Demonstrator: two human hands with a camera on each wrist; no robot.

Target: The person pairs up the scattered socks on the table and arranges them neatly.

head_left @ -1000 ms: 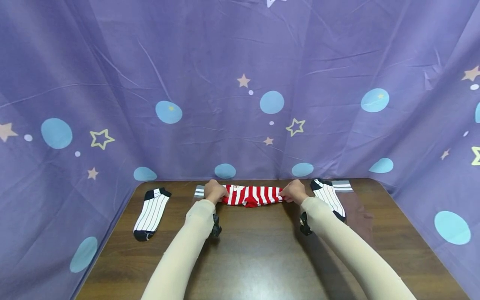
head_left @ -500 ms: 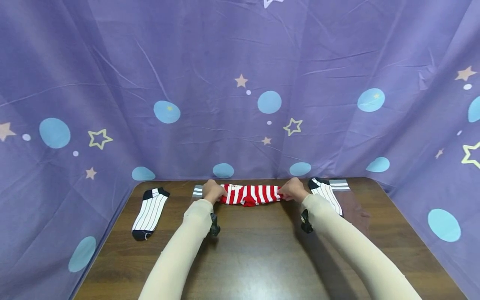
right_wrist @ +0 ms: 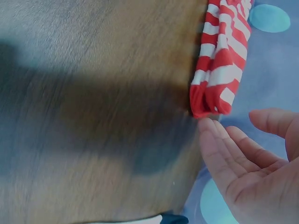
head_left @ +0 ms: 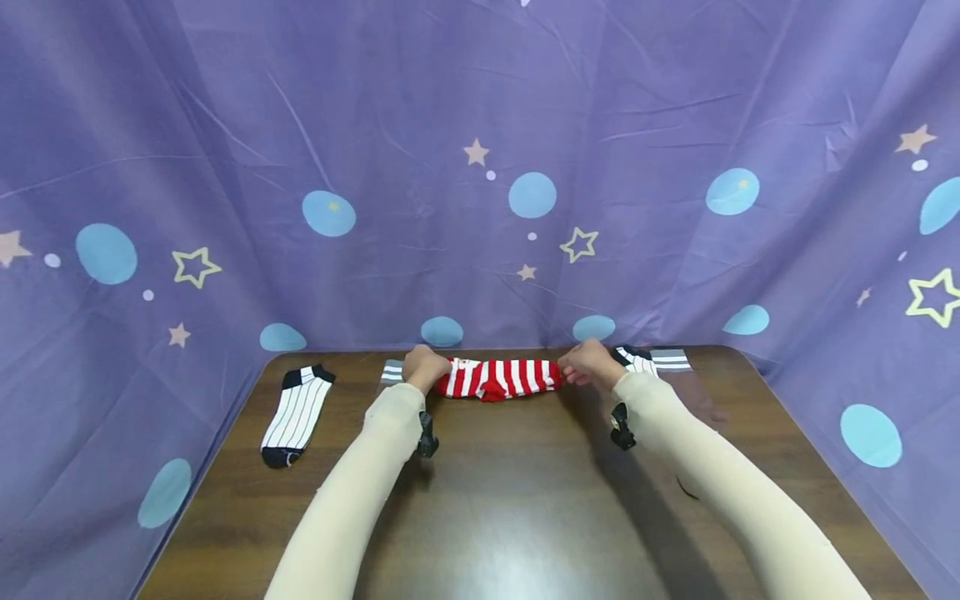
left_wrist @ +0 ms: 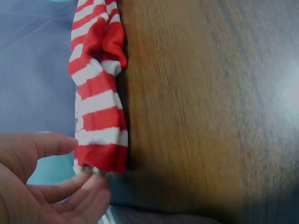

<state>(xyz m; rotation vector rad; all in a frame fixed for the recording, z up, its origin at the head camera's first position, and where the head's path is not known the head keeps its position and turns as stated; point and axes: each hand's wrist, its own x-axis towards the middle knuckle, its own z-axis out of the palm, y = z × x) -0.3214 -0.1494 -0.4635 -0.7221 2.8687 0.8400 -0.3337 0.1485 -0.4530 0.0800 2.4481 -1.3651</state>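
A red-and-white striped sock lies sideways along the back of the table, its heel bump toward the front. At its left end is my left hand. In the left wrist view that hand's thumb meets the sock's side and its fingertips are at the cuff edge, thumb and fingers spread apart. My right hand is just beyond the sock's right end. The right wrist view shows its fingers fairly straight, tips close below the folded red end, with nothing held.
A white pinstriped sock with dark ends lies at the left. A brown sock with a grey striped cuff is mostly behind my left hand. Another pinstriped sock and brown sock lie at the right, partly under my forearm. A purple curtain borders the table.
My right hand has let go of the sock's right end and drawn slightly away from it. My left hand stays at the cuff end. The head view has shifted a little.
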